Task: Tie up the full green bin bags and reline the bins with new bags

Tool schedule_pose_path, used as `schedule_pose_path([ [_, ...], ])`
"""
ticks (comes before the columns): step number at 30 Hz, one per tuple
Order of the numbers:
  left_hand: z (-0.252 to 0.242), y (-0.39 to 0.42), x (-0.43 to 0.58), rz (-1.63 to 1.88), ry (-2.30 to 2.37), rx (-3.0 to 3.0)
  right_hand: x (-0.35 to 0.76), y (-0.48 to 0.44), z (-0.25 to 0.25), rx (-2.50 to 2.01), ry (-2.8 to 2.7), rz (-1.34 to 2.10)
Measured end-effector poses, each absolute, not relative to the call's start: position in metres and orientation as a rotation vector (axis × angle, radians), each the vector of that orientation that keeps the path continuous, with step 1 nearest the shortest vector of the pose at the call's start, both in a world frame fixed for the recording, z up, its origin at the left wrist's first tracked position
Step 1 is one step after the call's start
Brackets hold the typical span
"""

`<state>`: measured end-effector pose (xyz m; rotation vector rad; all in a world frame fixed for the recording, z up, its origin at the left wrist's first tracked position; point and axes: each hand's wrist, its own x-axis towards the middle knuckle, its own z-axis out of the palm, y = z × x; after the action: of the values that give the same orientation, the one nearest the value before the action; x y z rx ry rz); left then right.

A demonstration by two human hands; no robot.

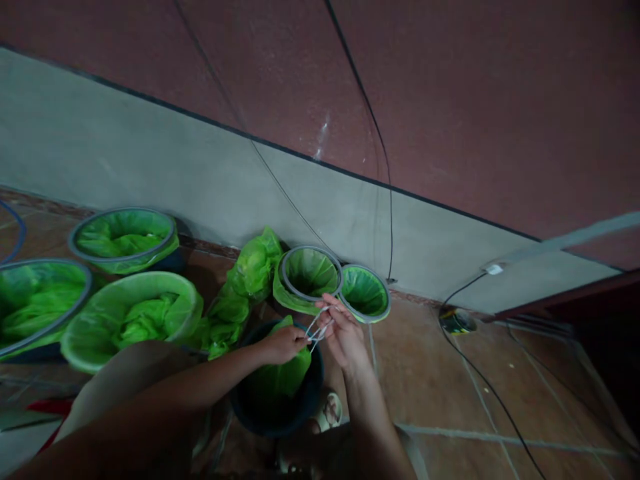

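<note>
Above a dark bucket (316,380) standing between my legs, my left hand (286,344) is closed in a pinch on a thin white string (315,331). A green plastic bag (285,377) rises from the bucket under that hand, and whether the fingers also hold its edge cannot be made out. My right hand (343,330) faces it a little to the right, the string looped around and gripped by its curled fingers. The string stretches in loose loops between both hands.
By the wall stand bins lined with green bags: a grey-rimmed bin (285,270), a smaller one (387,307), and several at left, including a pale green basin (75,343). Filled green bags (255,263) lean between them. A black cable (480,380) crosses the tiles near a tin (457,321).
</note>
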<state>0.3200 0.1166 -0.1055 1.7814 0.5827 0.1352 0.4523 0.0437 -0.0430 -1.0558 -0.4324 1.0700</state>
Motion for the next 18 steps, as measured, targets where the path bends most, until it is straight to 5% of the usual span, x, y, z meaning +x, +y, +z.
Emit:
schedule_pose_path([
  [10, -0.117, 0.111, 0.331, 0.227, 0.492, 1.774, 0.432, 0.059, -0.059, -1.102, -0.401, 1.2],
  [18, -0.108, 0.127, 0.323, 0.189, 0.663, 1.453, 0.457, 0.04, -0.081, -1.749, -0.996, 0.662],
])
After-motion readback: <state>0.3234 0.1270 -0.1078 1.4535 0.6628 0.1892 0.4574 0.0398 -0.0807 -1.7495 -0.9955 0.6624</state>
